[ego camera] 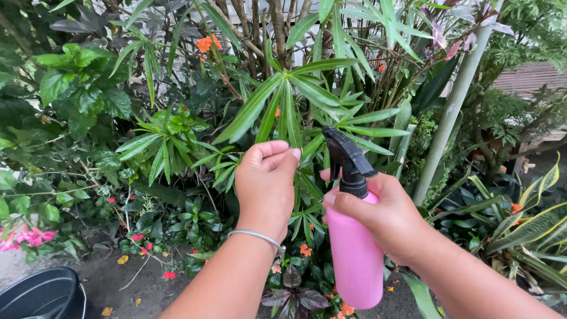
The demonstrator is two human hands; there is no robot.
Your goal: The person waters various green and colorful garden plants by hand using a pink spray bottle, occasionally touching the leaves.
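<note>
My right hand (387,215) grips a pink spray bottle (356,257) with a black trigger nozzle (346,158), held upright at centre right, nozzle pointing left toward the foliage. My left hand (267,183), with a thin silver bangle (256,236) on the wrist, pinches a long narrow green leaf (290,118) of a shrub just left of the nozzle. The two hands are close together, a small gap apart.
Dense garden plants fill the view, with small orange flowers (208,43) and pink blooms (26,237). A grey pole (452,106) rises at right beside striped yellow-edged leaves (531,227). A dark round tub (44,294) sits at the bottom left on wet ground.
</note>
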